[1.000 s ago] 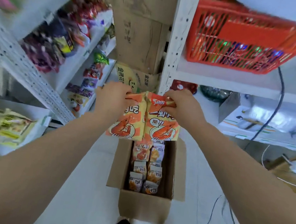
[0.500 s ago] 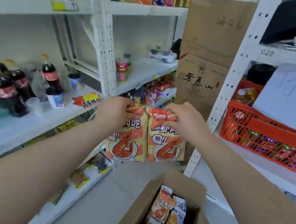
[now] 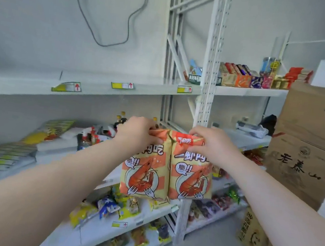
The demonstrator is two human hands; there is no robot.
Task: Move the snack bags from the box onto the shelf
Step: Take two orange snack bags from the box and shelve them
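Two orange and cream snack bags with a shrimp picture hang side by side in front of the white shelving. My left hand (image 3: pixel 135 133) grips the top of the left snack bag (image 3: pixel 143 174). My right hand (image 3: pixel 210 144) pinches the top of the right snack bag (image 3: pixel 190 178). Both bags are held in the air, level with the middle shelf (image 3: pixel 33 168), and touch each other along one edge. The box they came from is out of view. Above them runs an upper shelf (image 3: pixel 100 88) with yellow price tags.
A perforated white upright (image 3: pixel 208 87) stands right behind the bags. Bottles, flat packs and snacks fill the middle and lower shelves. Stacked brown cartons (image 3: pixel 305 162) rise at the right. Boxed sweets (image 3: pixel 244 77) line the upper right shelf. A grey cable hangs on the wall.
My head has tipped up: the open box and the red basket have left the view, and the upper shelf and wall now show. Both hands rose with the bags still in them.
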